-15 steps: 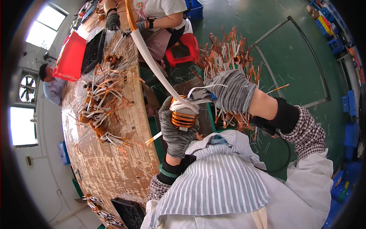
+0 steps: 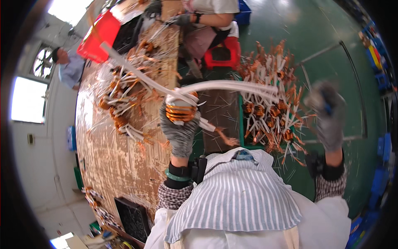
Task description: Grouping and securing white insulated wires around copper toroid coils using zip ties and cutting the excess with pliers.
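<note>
My left hand [image 2: 179, 135], in a grey knitted glove, is closed round a copper wire coil [image 2: 181, 113] above the table's right edge. White wrapping covers the coil's top. From it one white-sleeved lead [image 2: 137, 78] runs to the upper left, another [image 2: 226, 86] stretches right, blurred at its end, and a shorter one ends in frayed copper strands [image 2: 227, 137]. Off to the right, my gloved right hand [image 2: 329, 118] is smeared by motion and apart from the coil. A small blue tool [image 2: 326, 107] shows among its fingers; its kind is unclear.
Coils with white leads [image 2: 120, 110] are heaped on the worn wooden table [image 2: 107, 174]. More coils [image 2: 271, 110] fill a green-edged container on the right. Across the table's far end, a person [image 2: 215, 18] works beside a red stool [image 2: 228, 54] and a red bin [image 2: 99, 37].
My right hand has swung away from the coil to the right, taking the blue tool along. The leads have spread apart, one now pointing right. My left hand keeps hold of the coil.
</note>
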Available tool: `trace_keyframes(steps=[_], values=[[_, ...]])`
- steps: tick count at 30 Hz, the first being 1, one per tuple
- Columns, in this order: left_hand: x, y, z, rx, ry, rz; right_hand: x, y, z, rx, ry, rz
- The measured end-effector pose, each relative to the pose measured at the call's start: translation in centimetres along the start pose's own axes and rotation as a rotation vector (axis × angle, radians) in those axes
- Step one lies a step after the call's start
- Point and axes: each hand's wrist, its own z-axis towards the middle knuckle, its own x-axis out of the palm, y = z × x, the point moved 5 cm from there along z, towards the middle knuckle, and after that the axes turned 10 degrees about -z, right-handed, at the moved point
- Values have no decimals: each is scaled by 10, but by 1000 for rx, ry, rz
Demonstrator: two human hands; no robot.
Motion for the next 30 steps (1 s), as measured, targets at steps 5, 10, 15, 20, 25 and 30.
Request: trace_keyframes(steps=[5,10,15,20,25,30], values=[[-45,-44,20,53,-332,-136,21,20,-32,-238,131,40],[-121,-57,24,37,-543,-486,58,-4,-19,-84,197,47],[-149,-63,10,-53,-457,-838,102,-24,8,65,290,81],[-203,-67,-24,19,-221,-685,175,53,-1,-519,280,-384],[-176,-72,-180,71,-285,-728,235,132,-7,-799,322,-337],[-182,-103,-149,152,-370,-798,279,184,-31,-1013,474,-389]])
